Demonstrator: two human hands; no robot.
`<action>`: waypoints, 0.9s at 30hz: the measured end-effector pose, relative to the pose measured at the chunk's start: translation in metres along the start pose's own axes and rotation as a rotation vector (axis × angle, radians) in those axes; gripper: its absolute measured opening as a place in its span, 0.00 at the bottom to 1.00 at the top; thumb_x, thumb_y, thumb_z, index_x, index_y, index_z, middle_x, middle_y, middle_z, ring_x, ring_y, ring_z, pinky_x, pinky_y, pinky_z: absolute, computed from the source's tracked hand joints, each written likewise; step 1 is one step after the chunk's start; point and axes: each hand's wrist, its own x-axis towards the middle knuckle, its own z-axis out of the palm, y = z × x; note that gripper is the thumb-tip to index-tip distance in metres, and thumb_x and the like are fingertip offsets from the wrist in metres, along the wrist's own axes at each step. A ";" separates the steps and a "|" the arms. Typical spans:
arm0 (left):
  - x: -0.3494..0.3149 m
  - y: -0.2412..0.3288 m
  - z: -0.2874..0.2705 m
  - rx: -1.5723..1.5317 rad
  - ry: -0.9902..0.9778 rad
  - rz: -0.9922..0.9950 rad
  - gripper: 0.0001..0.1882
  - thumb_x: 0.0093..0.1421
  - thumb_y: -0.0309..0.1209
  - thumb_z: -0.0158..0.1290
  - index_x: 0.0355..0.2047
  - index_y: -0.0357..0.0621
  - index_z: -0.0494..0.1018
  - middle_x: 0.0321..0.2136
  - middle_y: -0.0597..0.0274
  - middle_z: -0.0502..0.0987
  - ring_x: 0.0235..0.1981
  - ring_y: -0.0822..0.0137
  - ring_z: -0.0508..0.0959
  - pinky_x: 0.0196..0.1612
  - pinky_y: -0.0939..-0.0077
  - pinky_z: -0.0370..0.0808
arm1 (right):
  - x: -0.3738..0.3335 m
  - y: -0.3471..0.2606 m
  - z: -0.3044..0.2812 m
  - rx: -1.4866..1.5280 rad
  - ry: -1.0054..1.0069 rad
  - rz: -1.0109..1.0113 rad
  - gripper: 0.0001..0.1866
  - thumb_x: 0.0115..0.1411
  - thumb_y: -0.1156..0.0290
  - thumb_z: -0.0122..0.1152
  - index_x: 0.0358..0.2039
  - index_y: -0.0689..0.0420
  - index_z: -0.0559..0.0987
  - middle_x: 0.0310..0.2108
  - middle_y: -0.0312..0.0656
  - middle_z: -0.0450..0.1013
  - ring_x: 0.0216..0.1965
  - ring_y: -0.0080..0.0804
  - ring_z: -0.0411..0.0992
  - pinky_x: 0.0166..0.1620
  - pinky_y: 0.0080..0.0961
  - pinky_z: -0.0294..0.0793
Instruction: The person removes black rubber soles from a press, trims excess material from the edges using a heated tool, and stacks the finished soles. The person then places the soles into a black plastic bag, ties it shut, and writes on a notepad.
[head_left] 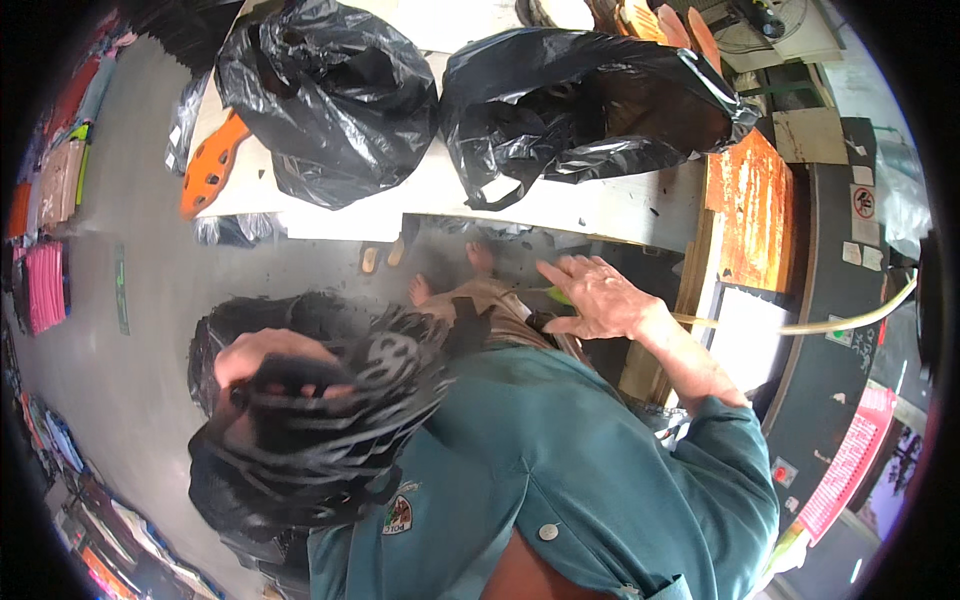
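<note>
My left hand (268, 352) is closed on a bundle of black pieces with pale markings (375, 370), held at the left of my lap. Motion smears the bundle, and I cannot make out its kind; it hides most of my left forearm. Behind it is a dark plastic bag (240, 325). My right hand (608, 300) hovers over my right thigh, fingers stretched and nothing held. A small yellow-green thing (558, 296) shows beside its fingers. A pale yellow hose (850, 325) passes behind my right wrist.
Two black plastic bags (335, 110) stand on the white table (620, 215) ahead. An orange sole-shaped piece with dark holes (213, 165) lies at its left edge. To the right are a rusty panel (750, 210) and dark cabinet (830, 240). Pink stacked material (45, 288) lies far left.
</note>
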 end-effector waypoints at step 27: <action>0.233 0.022 0.082 -0.197 0.533 -0.654 0.28 0.58 0.20 0.66 0.59 0.35 0.71 0.48 0.58 0.80 0.48 0.67 0.81 0.54 0.71 0.79 | 0.048 -0.008 -0.022 2.025 0.503 -0.239 0.28 0.61 0.53 0.75 0.53 0.60 0.80 0.45 0.35 0.79 0.47 0.23 0.74 0.54 0.26 0.74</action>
